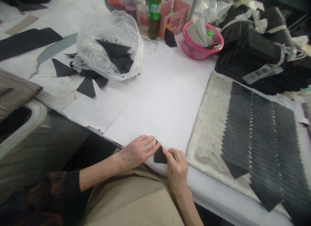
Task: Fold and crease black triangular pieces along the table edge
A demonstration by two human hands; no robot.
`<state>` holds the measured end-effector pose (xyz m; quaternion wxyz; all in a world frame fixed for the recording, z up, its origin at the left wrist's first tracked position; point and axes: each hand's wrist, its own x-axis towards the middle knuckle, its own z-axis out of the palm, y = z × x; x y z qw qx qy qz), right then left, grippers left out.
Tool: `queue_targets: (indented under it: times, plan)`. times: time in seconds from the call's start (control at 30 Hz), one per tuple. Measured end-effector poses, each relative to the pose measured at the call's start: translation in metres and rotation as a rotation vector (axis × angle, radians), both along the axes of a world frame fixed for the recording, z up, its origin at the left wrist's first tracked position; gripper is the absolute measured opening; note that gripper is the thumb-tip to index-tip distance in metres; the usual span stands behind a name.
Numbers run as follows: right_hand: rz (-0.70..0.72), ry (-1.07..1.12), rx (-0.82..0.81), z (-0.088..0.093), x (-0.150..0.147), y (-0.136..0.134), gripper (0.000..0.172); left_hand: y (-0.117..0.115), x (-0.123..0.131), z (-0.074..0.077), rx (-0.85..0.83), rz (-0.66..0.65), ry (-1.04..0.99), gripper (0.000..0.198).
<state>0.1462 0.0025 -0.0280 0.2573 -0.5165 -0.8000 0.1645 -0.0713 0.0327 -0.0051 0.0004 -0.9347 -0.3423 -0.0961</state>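
A small black fabric piece (160,155) lies at the table's front edge between my two hands. My left hand (139,149) rests on its upper left side, fingers held together and pressing it. The thumb and forefinger of my right hand (177,166) pinch its right edge. White paper (160,102) lies under the piece. To the right, a pale worn board (209,122) carries overlapping rows of dark pointed pieces (261,138).
A clear plastic bag (89,41) holding black scraps stands left of centre, with loose scraps (86,86) beside it. At the back are a green-labelled bottle (154,15), a pink box (179,17) and a pink basin (202,54). Tied black stacks (243,54) sit at the right.
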Motion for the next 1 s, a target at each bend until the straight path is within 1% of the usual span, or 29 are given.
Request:
queue_targets:
  times: [0.1,0.2,0.37,0.53,0.63,0.8,1.0]
  plan:
    - [-0.001,0.066,0.008,0.001,0.009,-0.002,0.024,-0.001,-0.001,-0.001,-0.022,-0.001,0.002,0.036]
    - [-0.014,0.073,0.029,0.003,0.016,-0.005,0.021,-0.002,-0.002,-0.003,-0.028,-0.008,0.009,0.039]
    - [-0.007,0.044,0.056,0.006,0.019,-0.007,0.025,-0.003,-0.001,-0.001,-0.015,-0.004,0.017,0.039]
    - [0.0,0.026,0.025,0.005,0.019,-0.01,0.029,-0.004,0.002,0.002,-0.018,0.002,0.031,0.04]
    - [-0.001,0.01,0.004,0.004,0.019,-0.012,0.03,-0.003,0.005,0.003,-0.02,-0.002,0.022,0.039]
    - [-0.015,-0.017,-0.024,0.004,0.018,-0.014,0.029,-0.003,0.015,0.001,0.008,-0.054,0.008,0.029]
    - [0.022,-0.013,-0.002,0.011,0.023,-0.011,0.025,-0.009,0.024,0.001,0.051,-0.009,0.033,0.032]
